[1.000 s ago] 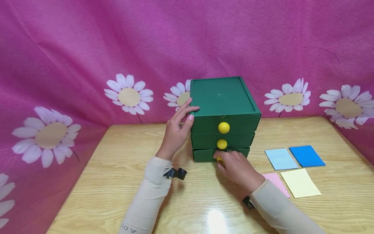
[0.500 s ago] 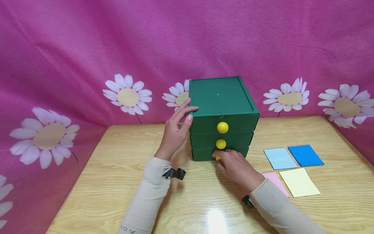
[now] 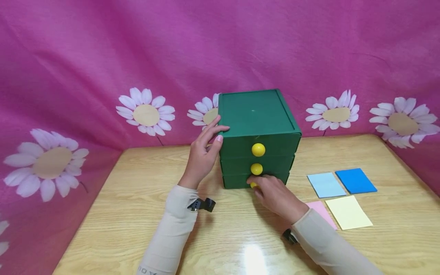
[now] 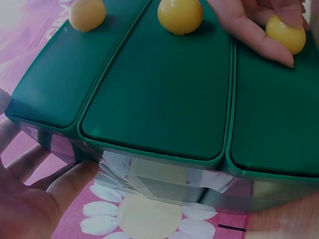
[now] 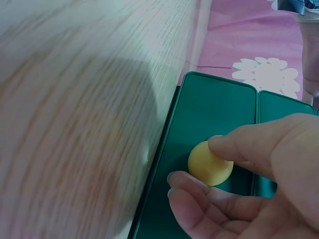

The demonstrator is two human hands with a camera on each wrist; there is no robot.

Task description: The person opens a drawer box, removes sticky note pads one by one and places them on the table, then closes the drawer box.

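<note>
A green three-drawer cabinet (image 3: 256, 114) stands on the wooden table, a round yellow knob on each drawer front. My left hand (image 3: 203, 152) rests against its left side, fingers extended and fingertips over the top edge; the left wrist view shows this hand (image 4: 37, 191) by the clear side wall. My right hand (image 3: 278, 194) holds the lowest drawer's knob (image 5: 210, 163) between thumb and fingers. All three drawer fronts look flush. Above that hand are the middle knob (image 3: 256, 169) and the top knob (image 3: 258, 149), both untouched.
Right of the cabinet lie a light blue sticky-note pad (image 3: 326, 185), a dark blue pad (image 3: 356, 181), a yellow pad (image 3: 348, 212) and a pink pad (image 3: 323, 214), partly covered by my right arm. A pink flowered cloth (image 3: 240, 46) hangs behind the table.
The bottom drawer, standing slightly out a second ago, has slid in flush with my right hand on its knob. My left hand stays on the cabinet's side. The head view has shifted slightly.
</note>
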